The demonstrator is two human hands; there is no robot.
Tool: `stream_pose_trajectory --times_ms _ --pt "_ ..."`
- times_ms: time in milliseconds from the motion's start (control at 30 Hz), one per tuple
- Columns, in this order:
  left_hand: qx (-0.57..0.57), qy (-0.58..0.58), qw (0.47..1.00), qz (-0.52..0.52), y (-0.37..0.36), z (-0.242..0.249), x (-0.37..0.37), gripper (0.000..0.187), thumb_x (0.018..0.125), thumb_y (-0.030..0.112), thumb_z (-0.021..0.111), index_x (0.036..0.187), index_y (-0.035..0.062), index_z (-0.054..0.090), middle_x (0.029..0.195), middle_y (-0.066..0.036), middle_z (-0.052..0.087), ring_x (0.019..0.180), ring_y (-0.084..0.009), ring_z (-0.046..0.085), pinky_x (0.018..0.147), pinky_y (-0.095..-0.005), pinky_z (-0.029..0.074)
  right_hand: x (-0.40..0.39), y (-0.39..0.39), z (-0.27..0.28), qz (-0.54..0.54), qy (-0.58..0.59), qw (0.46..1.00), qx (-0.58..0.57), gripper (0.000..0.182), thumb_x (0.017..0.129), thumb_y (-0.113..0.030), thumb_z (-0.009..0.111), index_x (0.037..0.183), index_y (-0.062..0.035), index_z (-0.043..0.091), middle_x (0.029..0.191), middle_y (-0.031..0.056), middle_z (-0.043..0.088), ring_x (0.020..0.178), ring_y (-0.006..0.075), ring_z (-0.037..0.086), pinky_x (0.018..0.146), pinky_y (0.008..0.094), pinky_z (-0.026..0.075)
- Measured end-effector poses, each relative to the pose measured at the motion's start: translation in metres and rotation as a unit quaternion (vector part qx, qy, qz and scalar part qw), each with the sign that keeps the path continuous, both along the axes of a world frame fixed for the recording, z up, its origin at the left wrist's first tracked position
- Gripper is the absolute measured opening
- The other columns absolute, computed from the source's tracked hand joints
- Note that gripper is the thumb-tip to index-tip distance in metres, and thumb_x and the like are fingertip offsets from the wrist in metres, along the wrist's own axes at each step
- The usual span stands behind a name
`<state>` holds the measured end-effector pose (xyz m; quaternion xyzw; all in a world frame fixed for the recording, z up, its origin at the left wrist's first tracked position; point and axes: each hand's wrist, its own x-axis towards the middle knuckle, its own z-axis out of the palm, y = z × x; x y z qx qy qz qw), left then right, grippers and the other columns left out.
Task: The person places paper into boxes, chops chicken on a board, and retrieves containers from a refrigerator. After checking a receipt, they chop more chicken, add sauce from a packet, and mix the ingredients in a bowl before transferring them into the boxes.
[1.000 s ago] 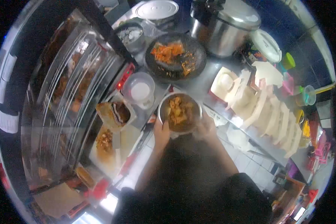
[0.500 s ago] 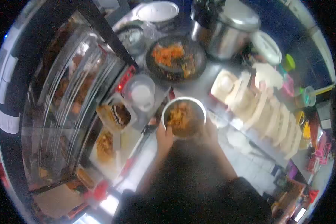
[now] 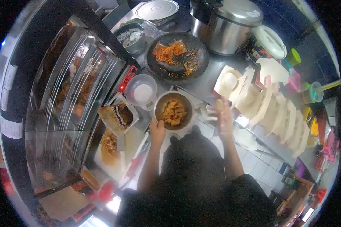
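A bowl (image 3: pixel 158 120) of brown, chunky food (image 3: pixel 173 112) hangs in front of my body near the counter's edge. My left hand (image 3: pixel 157 130) is closed on its lower left rim, thumb toward the inside. Apart from the bowl, to its right, is my right hand (image 3: pixel 225 120), with fingers stretched out and somewhat blurred and nothing visible in them. It is nearest to the row of open takeaway boxes (image 3: pixel 262 109). One box holds a white mound of rice (image 3: pixel 229 82).
A stone mortar (image 3: pixel 155 70) with a pestle and red-orange paste stands behind the bowl, near a large metal pot (image 3: pixel 231 36). On the left are a plastic tub (image 3: pixel 130 87), food trays (image 3: pixel 109 110) and a glass display case (image 3: pixel 57 147).
My right hand has let go of the bowl and moved right and up toward the boxes. The bowl has shifted slightly left and up in my left hand.
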<state>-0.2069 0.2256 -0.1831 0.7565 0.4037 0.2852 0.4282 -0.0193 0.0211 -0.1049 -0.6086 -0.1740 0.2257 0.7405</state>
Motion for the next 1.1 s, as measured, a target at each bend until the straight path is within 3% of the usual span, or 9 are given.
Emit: stream_pose_trajectory --times_ms 167,300,367,467,800,867,933,1000,1100 --pt "-0.24 -0.024 0.97 0.016 0.0 0.026 0.005 0.024 0.086 0.006 0.05 0.107 -0.0008 0.058 0.083 -0.01 0.063 0.067 -0.0175 0.058 0.062 -0.0335 0.047 0.013 -0.005 0.019 0.022 0.176 0.967 0.183 0.095 0.084 -0.072 0.045 0.152 -0.0144 0.012 0.14 0.0165 0.041 0.126 0.0314 0.039 0.096 0.0562 0.04" --pt "-0.089 -0.078 0.993 -0.001 0.0 0.016 0.016 0.025 0.086 0.006 0.05 0.108 -0.0007 0.058 0.081 -0.008 0.061 0.064 -0.0144 0.056 0.057 -0.0325 0.044 0.019 -0.002 0.026 0.019 0.15 0.963 0.223 0.085 0.089 -0.064 0.047 0.152 -0.0158 0.015 0.135 0.0155 0.046 0.121 0.0309 0.045 0.092 0.0505 0.045" --pt "-0.065 -0.066 0.995 -0.03 0.001 0.013 0.016 0.025 0.085 0.006 0.05 0.108 -0.0011 0.058 0.082 -0.008 0.062 0.065 -0.0143 0.055 0.057 -0.0321 0.044 0.019 -0.006 0.026 -0.119 0.055 0.991 -0.021 0.071 0.09 -0.056 0.053 0.14 -0.0082 0.038 0.117 0.0123 0.059 0.106 0.0245 0.057 0.074 0.0371 0.055" --pt "-0.142 -0.023 0.988 -0.054 0.001 0.013 0.017 0.026 0.084 0.006 0.051 0.108 -0.0021 0.058 0.085 -0.009 0.063 0.069 -0.0155 0.056 0.062 -0.0317 0.046 0.022 -0.011 0.033 -0.105 0.17 0.967 0.159 0.058 0.098 -0.033 0.052 0.146 -0.0085 0.03 0.117 0.0135 0.057 0.093 0.0222 0.06 0.073 0.0293 0.053" --pt "-0.154 -0.001 0.986 -0.059 0.001 0.01 0.039 0.024 0.085 0.009 0.051 0.104 -0.0018 0.06 0.086 -0.01 0.063 0.079 -0.0188 0.059 0.071 -0.0342 0.048 0.008 -0.006 0.059 0.043 -0.028 0.996 -0.07 0.041 0.09 -0.019 0.065 0.127 -0.0058 0.056 0.113 0.0098 0.065 0.092 0.0168 0.061 0.08 0.0323 0.052" --pt "-0.159 -0.009 0.981 -0.115 -0.003 0.016 0.042 0.026 0.083 0.007 0.051 0.106 -0.0022 0.06 0.088 -0.014 0.065 0.083 -0.0238 0.061 0.076 -0.0363 0.047 0.003 -0.003 0.064 0.133 -0.276 0.932 -0.195 0.034 0.082 -0.01 0.067 0.116 -0.0058 0.064 0.117 0.0182 0.064 0.099 0.0263 0.064 0.082 0.0351 0.053" --pt "-0.16 -0.02 0.972 -0.169 -0.009 0.016 0.047 0.028 0.082 0.006 0.05 0.107 -0.0026 0.059 0.09 -0.019 0.067 0.087 -0.0287 0.064 0.08 -0.0384 0.047 -0.01 0.016 0.059 0.136 -0.274 0.934 -0.184 0.03 0.078 -0.007 0.066 0.109 -0.007 0.067 0.112 0.0212 0.064 0.102 0.0295 0.063 0.088 0.0375 0.051" --pt "-0.163 0.013 0.975 -0.153 -0.019 0.005 0.057 0.032 0.082 0.007 0.05 0.112 -0.0001 0.059 0.093 -0.023 0.066 0.089 -0.0363 0.064 0.08 -0.0413 0.048 -0.015 0.033 0.036 0.151 -0.549 0.722 -0.393 0.018 0.078 -0.01 0.063 0.095 -0.0058 0.069 0.103 0.0194 0.066 0.103 0.031 0.063 0.088 0.0396 0.051" --pt "-0.106 0.047 0.974 -0.193 -0.042 0.029 0.064 0.035 0.082 0.007 0.05 0.116 0.0027 0.059 0.097 -0.025 0.065 0.092 -0.0387 0.064 0.081 -0.0419 0.049 -0.014 0.057 0.048 0.193 -0.433 0.688 -0.55 0.019 0.079 -0.014 0.062 0.093 -0.0032 0.067 0.102 0.0171 0.066 0.101 0.0312 0.063 0.089 0.0405 0.051"
